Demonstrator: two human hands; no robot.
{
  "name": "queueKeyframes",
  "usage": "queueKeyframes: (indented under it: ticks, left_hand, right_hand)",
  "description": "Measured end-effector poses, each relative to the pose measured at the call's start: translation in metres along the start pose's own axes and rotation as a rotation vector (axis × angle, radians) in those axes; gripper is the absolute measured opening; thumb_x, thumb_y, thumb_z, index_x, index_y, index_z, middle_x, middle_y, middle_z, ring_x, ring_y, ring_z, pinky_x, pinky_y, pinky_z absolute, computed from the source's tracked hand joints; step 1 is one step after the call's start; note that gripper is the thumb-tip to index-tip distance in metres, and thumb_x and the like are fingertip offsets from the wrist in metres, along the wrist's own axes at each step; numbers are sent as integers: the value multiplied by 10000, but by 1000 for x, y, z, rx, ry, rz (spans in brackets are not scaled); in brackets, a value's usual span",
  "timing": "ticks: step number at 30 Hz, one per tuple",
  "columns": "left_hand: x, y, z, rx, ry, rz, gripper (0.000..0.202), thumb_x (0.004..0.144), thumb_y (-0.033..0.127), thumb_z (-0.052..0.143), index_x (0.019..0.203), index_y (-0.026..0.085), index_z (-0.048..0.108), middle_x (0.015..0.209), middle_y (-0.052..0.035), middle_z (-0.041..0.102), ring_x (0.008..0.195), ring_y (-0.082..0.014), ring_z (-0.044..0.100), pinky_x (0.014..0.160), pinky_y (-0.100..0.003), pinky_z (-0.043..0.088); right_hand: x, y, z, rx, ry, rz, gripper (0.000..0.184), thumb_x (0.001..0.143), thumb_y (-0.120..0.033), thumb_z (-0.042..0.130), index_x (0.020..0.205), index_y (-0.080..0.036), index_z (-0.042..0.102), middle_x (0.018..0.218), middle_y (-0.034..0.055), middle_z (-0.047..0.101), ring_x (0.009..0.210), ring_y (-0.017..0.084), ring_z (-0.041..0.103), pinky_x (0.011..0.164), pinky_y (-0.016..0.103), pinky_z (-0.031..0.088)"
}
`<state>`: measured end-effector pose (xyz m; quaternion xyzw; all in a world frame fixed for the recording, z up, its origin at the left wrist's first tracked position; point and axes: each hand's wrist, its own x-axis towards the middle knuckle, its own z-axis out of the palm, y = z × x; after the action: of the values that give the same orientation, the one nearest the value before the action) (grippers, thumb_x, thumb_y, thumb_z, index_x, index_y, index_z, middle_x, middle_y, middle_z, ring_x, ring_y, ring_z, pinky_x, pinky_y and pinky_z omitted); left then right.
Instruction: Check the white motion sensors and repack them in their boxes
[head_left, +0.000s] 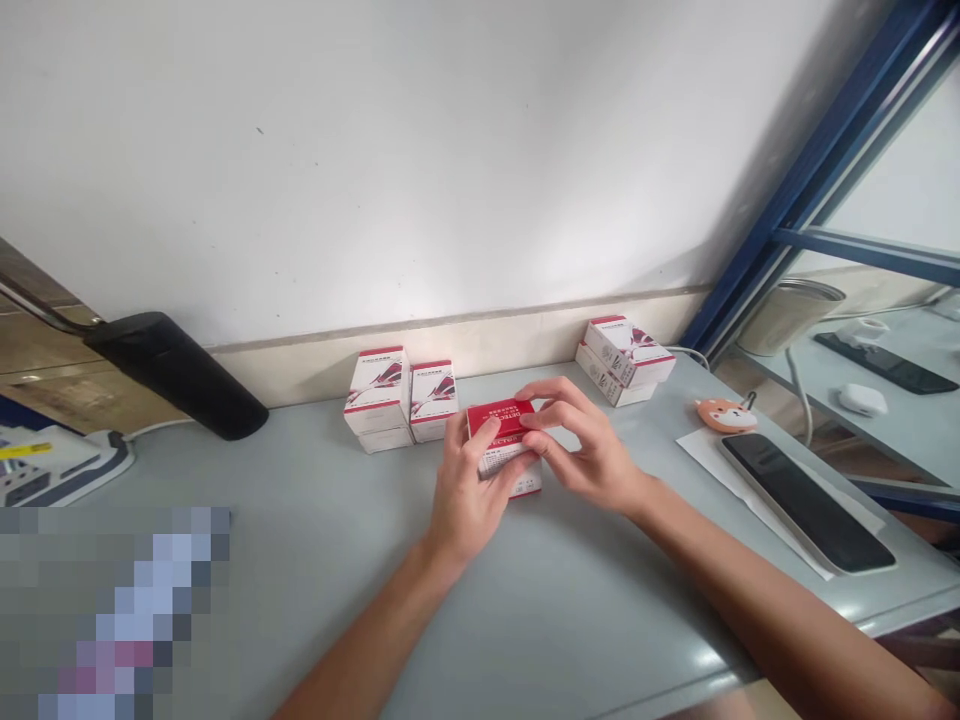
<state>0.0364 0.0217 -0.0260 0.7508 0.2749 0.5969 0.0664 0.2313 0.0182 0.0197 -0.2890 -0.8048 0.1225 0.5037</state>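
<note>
Between my hands is a small red and white cardboard box (pixel 501 460), its red end with white lettering facing up toward me. My left hand (pixel 466 490) grips it from the left side, thumb on the red face. From the right, my right hand (pixel 574 440) pinches the box at the red end's upper and right edges. Fingers cover parts of its sides, and whether its flap is fully closed I cannot tell. Just behind, similar white boxes with red trim stand against the wall: a stack (pixel 377 395) and a single box (pixel 433 400) at its right.
More such boxes (pixel 626 360) are stacked at the back right. A phone (pixel 806 500) lies on white paper beside an orange animal-faced case (pixel 726 415). At left are a black cylinder (pixel 180 375) and a power strip (pixel 75 470). A blue-framed glass pane (pixel 862 240) borders the grey table.
</note>
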Motion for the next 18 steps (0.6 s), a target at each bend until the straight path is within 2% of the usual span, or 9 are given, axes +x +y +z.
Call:
queueKeyframes:
  ticks: [2,4,5,6,9,12,15,17,18]
  left_hand:
    - [0,-5,-1,-10,78,-72,536,937,230,785,1388,303,505,1293,-83,611,1188,-222,688,967,-409,615]
    - [3,-8,-4,-23,233,-182,511,951,275,773,1374,285,486,1325,-102,610,1235,-232,674,1005,-423,602]
    - [7,-8,-6,-36,307,-224,508,960,296,763,1372,277,467,1355,-117,603,1259,-237,664,1009,-422,600]
    - [11,-8,-9,-52,360,-245,511,967,315,753,1372,274,445,1389,-134,590,1277,-242,655,1009,-421,600]
    - [23,-6,-19,-69,357,-216,536,998,344,702,1420,286,377,1463,-162,557,1296,-248,644,1052,-465,578]
    - [28,-7,-29,135,285,-220,479,1061,349,565,1510,271,416,1534,-186,492,1433,-283,528,1198,-544,443]
    - [29,-16,-37,439,324,-310,445,1081,335,467,1512,260,544,1651,-187,337,1573,-347,307,1286,-619,236]
    - [27,-26,-41,523,362,-425,475,1076,316,444,1542,280,532,1678,-184,296,1577,-374,280,1276,-669,181]
    - [27,-32,-42,535,376,-494,487,1073,309,435,1553,287,519,1680,-188,293,1572,-384,286,1264,-689,178]
  right_hand:
    - [-2,3,1,-30,-61,54,331,1019,-340,683,1339,-288,621,1471,145,557,1234,263,664,994,452,604]
    - [-5,6,3,-4,-172,172,694,969,-438,748,1577,-317,436,1597,173,468,1237,276,682,1007,482,615]
    - [-6,7,4,31,-232,233,809,954,-462,763,1634,-329,346,1595,172,488,1192,266,708,994,485,624]
    - [-6,9,6,75,-279,279,839,953,-465,764,1648,-333,313,1548,157,555,1137,250,730,982,482,631]
    - [-7,9,13,197,-306,311,623,979,-410,739,1535,-299,481,1317,93,739,1093,233,745,1007,470,618]
    - [-9,6,22,167,-183,277,546,948,-412,778,1432,-261,574,1255,92,768,1092,240,742,995,448,617]
    - [-13,5,30,-56,57,238,545,941,-429,776,1422,-252,591,1212,101,751,1031,248,732,923,433,630]
    - [-15,9,36,-257,159,181,542,951,-428,759,1440,-257,599,1191,108,725,1002,255,720,869,423,628]
    - [-15,12,40,-357,152,131,524,962,-419,747,1443,-265,610,1172,105,720,984,255,716,845,415,621]
